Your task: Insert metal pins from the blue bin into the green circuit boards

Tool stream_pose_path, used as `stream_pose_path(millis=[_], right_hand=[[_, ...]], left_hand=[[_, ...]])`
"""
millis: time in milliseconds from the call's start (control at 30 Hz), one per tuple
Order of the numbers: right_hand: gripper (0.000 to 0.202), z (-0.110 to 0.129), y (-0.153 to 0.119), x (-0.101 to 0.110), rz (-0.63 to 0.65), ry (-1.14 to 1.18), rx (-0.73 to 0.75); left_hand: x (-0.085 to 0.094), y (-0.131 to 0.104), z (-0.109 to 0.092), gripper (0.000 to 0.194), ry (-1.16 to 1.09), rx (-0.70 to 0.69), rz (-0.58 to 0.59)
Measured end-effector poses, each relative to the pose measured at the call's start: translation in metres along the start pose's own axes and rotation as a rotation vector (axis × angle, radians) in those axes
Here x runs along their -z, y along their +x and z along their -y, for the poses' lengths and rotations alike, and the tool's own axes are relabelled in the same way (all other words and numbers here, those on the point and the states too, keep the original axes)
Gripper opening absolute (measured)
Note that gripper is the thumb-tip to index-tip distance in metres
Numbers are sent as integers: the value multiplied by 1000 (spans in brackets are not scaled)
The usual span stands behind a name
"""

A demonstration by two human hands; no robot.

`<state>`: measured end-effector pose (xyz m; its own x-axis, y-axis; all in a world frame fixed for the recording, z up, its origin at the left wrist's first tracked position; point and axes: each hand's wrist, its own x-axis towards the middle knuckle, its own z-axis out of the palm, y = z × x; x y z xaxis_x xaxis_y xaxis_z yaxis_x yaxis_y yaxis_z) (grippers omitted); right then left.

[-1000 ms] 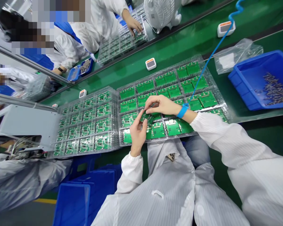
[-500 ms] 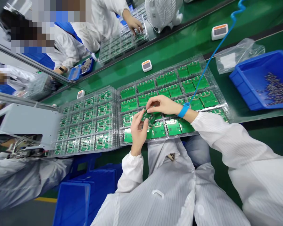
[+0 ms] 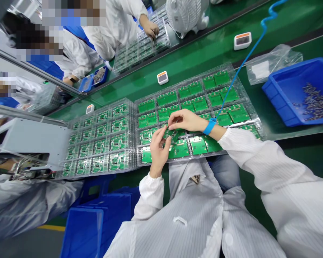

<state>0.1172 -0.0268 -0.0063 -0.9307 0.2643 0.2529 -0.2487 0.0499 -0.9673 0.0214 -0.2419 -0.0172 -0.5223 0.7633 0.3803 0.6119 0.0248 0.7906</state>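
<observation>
My left hand [image 3: 159, 148] grips a green circuit board [image 3: 173, 136] between thumb and fingers, above a clear plastic tray [image 3: 188, 156]. Thumb and fingertips of my right hand [image 3: 187, 120] are pinched together at the board's upper left edge, by the left fingertips. Whatever sits in that pinch is too small to make out. A blue wrist strap [image 3: 210, 126] with a coiled cord circles my right wrist. Several more green boards [image 3: 178, 149] lie in the tray's compartments below both hands.
Left of the tray stands a stack of clear trays [image 3: 97, 136] filled with boards. A blue bin [image 3: 293, 96] of small metal parts is at the right, near a plastic bag [image 3: 274, 62]. Small white devices [image 3: 163, 77] sit on the green belt. Co-workers sit across it, near a fan [image 3: 187, 16].
The white devices on the belt have shifted left. My hands stay almost in place, with the board tilted slightly differently. A co-worker's hand across the belt has moved a little.
</observation>
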Motion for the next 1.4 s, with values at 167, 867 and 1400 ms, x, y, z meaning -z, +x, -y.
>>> stream_pose_path(millis=[167,867,1400], right_hand=[[28,0,-1,0,-2,5,4],[29,-4,-1,-2,-47,-81,29],[29,-3,1,-1,-50,-58,27]], left_hand=[[-1,0,1,51,-85,47,-4],[-6,1,7,66,-267,340,5],[-6,0,14,56,-99,245,-173]])
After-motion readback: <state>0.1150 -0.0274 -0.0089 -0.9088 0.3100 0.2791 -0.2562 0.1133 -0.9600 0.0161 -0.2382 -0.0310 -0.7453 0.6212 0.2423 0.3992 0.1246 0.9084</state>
